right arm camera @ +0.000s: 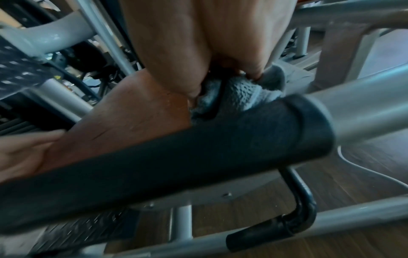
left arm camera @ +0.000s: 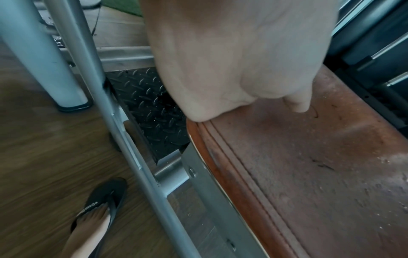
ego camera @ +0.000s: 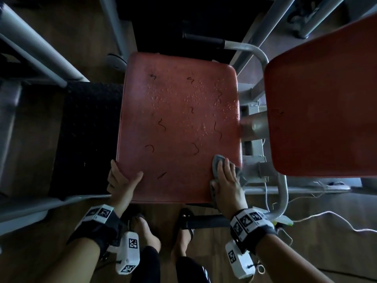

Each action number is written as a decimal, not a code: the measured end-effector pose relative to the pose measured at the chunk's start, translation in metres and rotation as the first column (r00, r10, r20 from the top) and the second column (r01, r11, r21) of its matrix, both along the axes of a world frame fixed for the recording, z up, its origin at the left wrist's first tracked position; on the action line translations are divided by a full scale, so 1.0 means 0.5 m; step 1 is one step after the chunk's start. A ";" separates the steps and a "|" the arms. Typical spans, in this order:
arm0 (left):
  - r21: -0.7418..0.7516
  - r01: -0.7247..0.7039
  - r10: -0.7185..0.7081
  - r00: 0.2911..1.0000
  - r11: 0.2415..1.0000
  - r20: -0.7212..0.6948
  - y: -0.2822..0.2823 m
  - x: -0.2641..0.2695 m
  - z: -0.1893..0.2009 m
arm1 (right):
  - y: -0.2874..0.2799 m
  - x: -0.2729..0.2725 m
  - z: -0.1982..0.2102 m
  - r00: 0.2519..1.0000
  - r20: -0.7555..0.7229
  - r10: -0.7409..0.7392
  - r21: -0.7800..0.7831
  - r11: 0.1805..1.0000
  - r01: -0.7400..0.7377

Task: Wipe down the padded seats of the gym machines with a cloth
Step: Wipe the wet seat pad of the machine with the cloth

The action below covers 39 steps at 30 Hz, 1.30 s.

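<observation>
- Far left: grey frame tubes [ego camera: 38, 56] of the gym machine, wood floor [ego camera: 26, 231] below; black diamond-plate footplate [ego camera: 89, 127] sits just beside the seat's left edge.
- Left hand [ego camera: 122, 180] grips the near-left corner of the red padded seat [ego camera: 179, 111]: thumb lies on top, fingers wrap over the left side edge. Holding the pad, nothing else in it.
- Seat centre: dark squiggly marks [ego camera: 161, 124] scattered over the vinyl; water droplets [ego camera: 195, 94] beaded mostly on the right and far half.
- Below the seat's near edge: person's feet in black flip-flops [ego camera: 186, 223] on the floor.
- Right hand [ego camera: 226, 180] lies on a grey cloth [ego camera: 216, 162], fingers laid over it, pressing it on the seat's near-right corner; part of the cloth hangs off the right edge. Right wrist view shows fingers curled into the terry cloth.
- Right: curved grey handlebar w/ black foam grip [ego camera: 204, 39]; a second red pad [ego camera: 322, 103] near the seat, not touching.
- Far right: white cables [ego camera: 330, 217] on the floor.
</observation>
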<state>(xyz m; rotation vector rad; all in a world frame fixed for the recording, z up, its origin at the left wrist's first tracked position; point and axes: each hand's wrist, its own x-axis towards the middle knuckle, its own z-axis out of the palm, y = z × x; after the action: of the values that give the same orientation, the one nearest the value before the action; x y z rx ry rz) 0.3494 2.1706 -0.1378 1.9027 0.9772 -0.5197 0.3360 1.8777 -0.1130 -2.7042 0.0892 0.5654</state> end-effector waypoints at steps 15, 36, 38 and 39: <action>0.030 -0.042 0.042 0.999 0.999 0.000 -0.008 0.008 0.002 | 0.128 -0.022 -0.002 0.834 -0.016 0.552 0.017 0.834 -0.551; -0.044 0.021 -0.021 1.000 0.999 0.019 0.003 0.006 0.010 | 0.060 0.072 0.027 0.895 0.011 0.447 -0.235 0.871 -0.432; -0.048 0.033 -0.032 0.999 0.998 0.028 0.004 0.004 0.012 | 0.061 0.090 0.030 0.912 -0.031 0.408 -0.243 0.882 -0.403; -0.052 0.036 -0.035 0.999 0.998 0.028 0.005 0.003 0.012 | 0.063 0.092 0.029 0.922 -0.043 0.386 -0.244 0.891 -0.384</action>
<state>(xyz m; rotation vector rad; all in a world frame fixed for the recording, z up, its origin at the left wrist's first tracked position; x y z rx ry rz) 0.3512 2.1730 -0.1317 1.8782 0.9050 -0.5336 0.3820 1.9092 -0.0985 -2.9870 -0.4177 0.6975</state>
